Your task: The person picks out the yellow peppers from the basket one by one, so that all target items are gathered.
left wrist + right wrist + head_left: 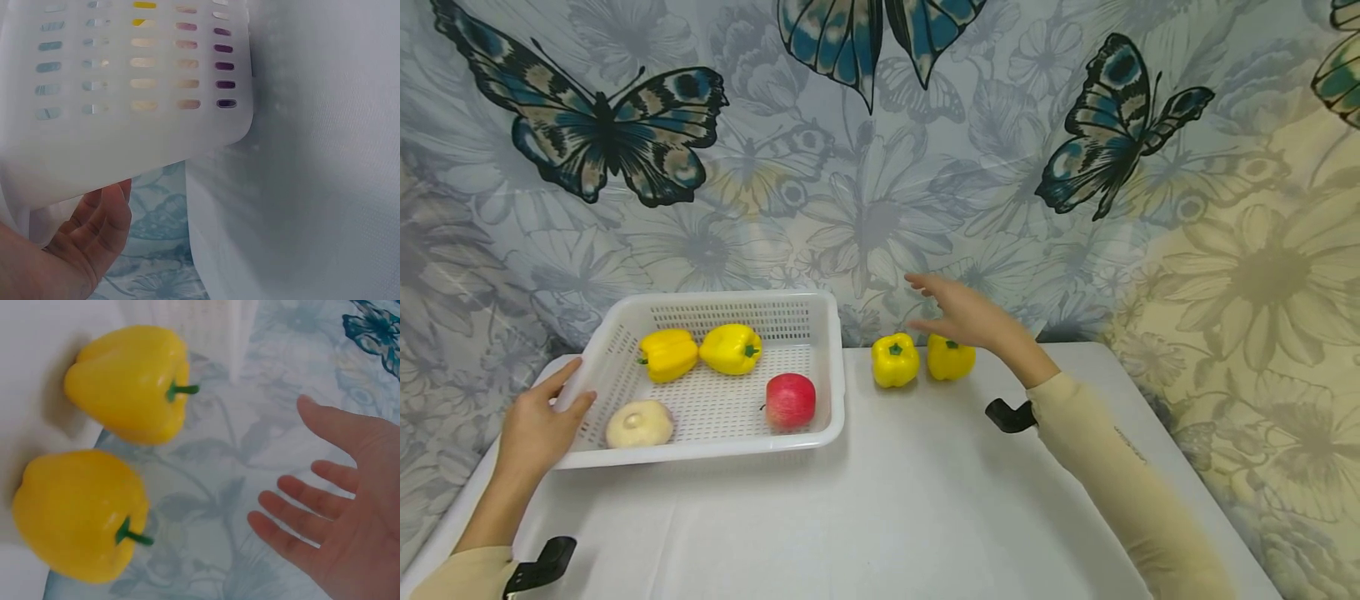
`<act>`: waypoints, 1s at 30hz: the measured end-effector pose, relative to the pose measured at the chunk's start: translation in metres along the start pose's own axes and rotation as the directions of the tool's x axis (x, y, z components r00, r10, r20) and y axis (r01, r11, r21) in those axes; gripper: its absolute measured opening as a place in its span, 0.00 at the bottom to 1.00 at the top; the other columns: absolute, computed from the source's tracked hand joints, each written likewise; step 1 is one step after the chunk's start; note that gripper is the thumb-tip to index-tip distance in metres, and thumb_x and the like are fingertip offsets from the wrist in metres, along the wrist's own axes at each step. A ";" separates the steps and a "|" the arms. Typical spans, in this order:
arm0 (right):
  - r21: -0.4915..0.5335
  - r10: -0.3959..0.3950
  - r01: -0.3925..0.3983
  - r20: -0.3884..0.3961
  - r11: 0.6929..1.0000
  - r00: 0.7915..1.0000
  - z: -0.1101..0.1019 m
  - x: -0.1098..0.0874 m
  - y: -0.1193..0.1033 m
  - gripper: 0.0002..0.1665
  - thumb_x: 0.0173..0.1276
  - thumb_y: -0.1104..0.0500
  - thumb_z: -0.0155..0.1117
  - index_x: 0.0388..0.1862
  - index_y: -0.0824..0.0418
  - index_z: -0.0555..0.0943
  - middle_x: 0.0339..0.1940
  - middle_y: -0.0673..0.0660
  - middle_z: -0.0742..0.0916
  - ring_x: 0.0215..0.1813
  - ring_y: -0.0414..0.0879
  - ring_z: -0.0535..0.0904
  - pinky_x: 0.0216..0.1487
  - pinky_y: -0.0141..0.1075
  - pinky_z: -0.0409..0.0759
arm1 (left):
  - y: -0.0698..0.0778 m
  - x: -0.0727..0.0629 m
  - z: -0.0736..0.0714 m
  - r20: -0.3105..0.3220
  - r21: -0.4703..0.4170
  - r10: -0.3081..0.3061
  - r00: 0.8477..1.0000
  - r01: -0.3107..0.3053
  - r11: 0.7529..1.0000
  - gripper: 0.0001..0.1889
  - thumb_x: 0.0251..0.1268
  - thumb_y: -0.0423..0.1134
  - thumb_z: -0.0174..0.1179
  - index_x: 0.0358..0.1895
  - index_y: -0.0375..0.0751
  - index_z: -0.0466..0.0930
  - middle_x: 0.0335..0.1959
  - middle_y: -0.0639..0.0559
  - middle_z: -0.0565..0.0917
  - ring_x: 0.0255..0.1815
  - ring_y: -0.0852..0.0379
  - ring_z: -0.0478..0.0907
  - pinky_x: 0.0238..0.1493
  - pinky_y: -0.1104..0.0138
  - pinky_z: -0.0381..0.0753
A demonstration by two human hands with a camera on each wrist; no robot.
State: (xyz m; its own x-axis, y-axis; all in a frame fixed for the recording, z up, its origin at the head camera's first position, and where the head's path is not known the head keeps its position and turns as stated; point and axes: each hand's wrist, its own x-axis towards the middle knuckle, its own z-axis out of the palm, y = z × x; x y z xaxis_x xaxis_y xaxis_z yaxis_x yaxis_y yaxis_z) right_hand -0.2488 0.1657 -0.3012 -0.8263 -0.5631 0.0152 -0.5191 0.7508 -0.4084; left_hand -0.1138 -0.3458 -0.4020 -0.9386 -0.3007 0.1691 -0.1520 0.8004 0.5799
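Note:
A white perforated plastic basket (700,452) stands on the left of the table. My left hand (538,425) grips its left end, thumb over the rim; in the left wrist view curled fingers (115,219) show at the rim's outer side. Inside lie two yellow bell peppers, one on the left (670,356) and one beside it (731,349), a red apple (790,402) and a pale round bulb (639,424). Right of the basket, two more yellow bell peppers (895,360) (81,515) stand side by side. Above them hovers my right hand (962,312), fingers spread, touching neither.
A white cloth (865,525) covers the table. Behind its back edge hangs a backdrop (880,208) printed with butterflies and flowers. Black mounts (1011,415) stick out from both wrists.

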 end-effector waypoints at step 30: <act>0.078 -0.119 0.119 0.000 0.990 0.993 0.047 0.066 -0.065 0.43 0.66 0.47 0.68 0.74 0.62 0.64 0.71 0.59 0.73 0.69 0.53 0.70 0.68 0.43 0.68 | 0.002 0.001 0.000 0.004 0.012 0.007 1.000 -0.007 1.000 0.30 0.72 0.34 0.54 0.73 0.30 0.57 0.55 0.15 0.70 0.46 0.23 0.72 0.33 0.46 0.72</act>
State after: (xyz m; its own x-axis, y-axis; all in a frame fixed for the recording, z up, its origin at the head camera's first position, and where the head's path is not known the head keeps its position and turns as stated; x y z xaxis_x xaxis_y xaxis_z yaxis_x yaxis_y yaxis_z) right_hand -0.2594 0.0636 -0.3165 -0.7585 -0.6485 0.0642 -0.5953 0.6494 -0.4733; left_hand -0.1150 -0.3444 -0.4001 -0.9407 -0.2936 0.1701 -0.1496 0.8087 0.5689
